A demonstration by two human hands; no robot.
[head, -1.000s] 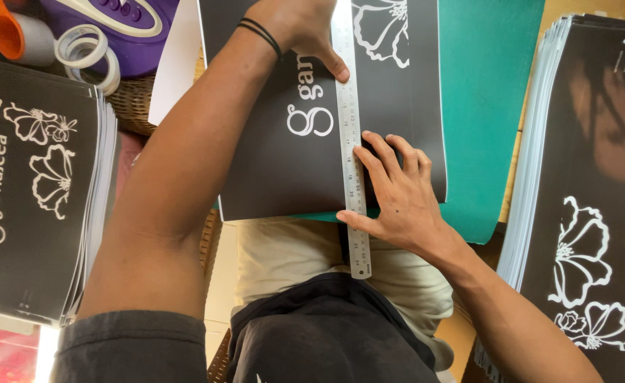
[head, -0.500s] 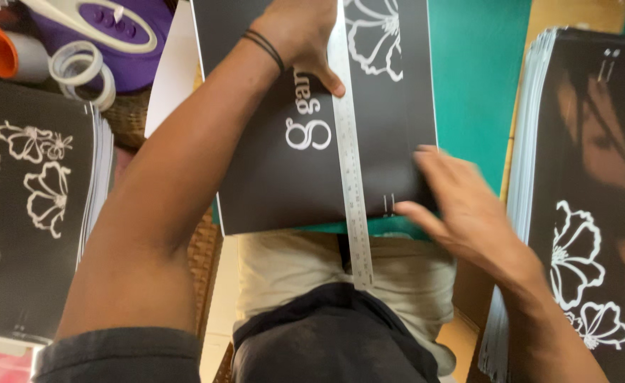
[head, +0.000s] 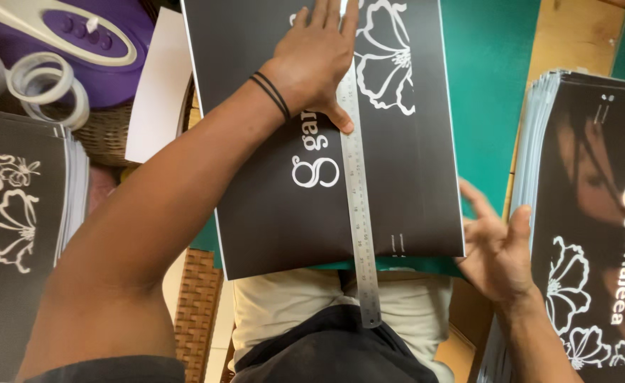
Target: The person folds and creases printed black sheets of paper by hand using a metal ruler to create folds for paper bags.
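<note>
A green surface [head: 493, 92] lies under the work, with pale wood showing at its far right. My left hand [head: 319, 57] is spread flat, fingers together, pressing down on a metal ruler [head: 358, 213] and the black printed sheet [head: 277, 206] beneath it; the thumb rests on the ruler's edge. The ruler runs lengthwise down the sheet, just right of its middle, and its near end sticks out past the sheet's edge over my lap. The sheet bears white flower outlines and lettering. My right hand [head: 497, 252] is open and empty, fingers loosely spread, just beside the sheet's near right corner, between it and a stack of black printed sheets [head: 596, 206] on the right. Another such stack [head: 14, 234] sits at far left. Behind it I see tape rolls [head: 46, 89], a wicker basket [head: 110, 135] and a purple iron [head: 78, 39].
</note>
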